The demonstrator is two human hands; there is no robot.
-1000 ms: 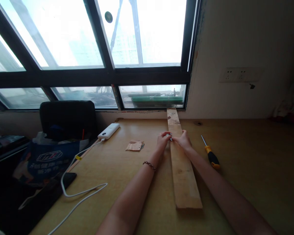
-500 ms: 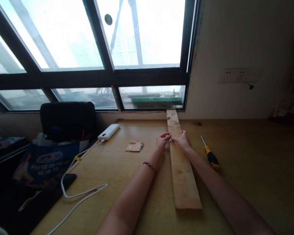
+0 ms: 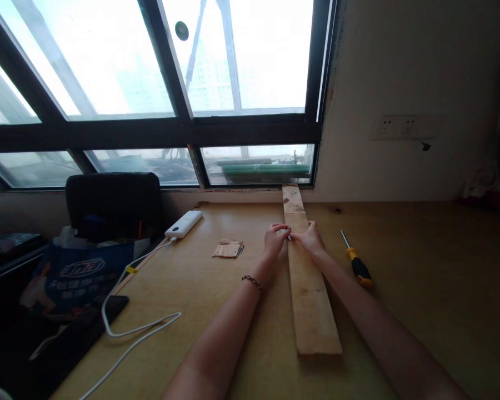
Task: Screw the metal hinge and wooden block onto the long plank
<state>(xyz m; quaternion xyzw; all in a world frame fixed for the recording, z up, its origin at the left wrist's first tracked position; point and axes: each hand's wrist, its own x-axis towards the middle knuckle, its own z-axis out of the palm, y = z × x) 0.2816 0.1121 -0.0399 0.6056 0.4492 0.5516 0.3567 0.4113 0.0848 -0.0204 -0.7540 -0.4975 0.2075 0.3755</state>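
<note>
"Two hands, the left hand (image 3: pixel 276 239) and the right hand (image 3: pixel 311 240), occupy the head view. What has changed at the wooden board (image 3: pixel 312 294)?"

"Very little. Over the last second both have stayed at the board's far half, while the small metal piece (image 3: pixel 289 233), above its left edge, appears slightly turned. The handling is judged to be fine positioning at one spot."

"And their state?"

"Left: thumb and fingers pinching the metal piece. Right: thumb laid across the board to the piece, fingers at the right edge; whether they pinch anything, one cannot tell."

"Containers?"

"One printed bag (image 3: pixel 81 278), well left of the board. Pale wrapping (image 3: pixel 69 236) shows at its mouth; deeper contents are hidden."

"Nearer the board?"

"Left of it, a flat tan piece (image 3: pixel 227 249) with thin metal pins (image 3: pixel 240 251) beside it; right of it, a screwdriver (image 3: pixel 359 268)."
</note>
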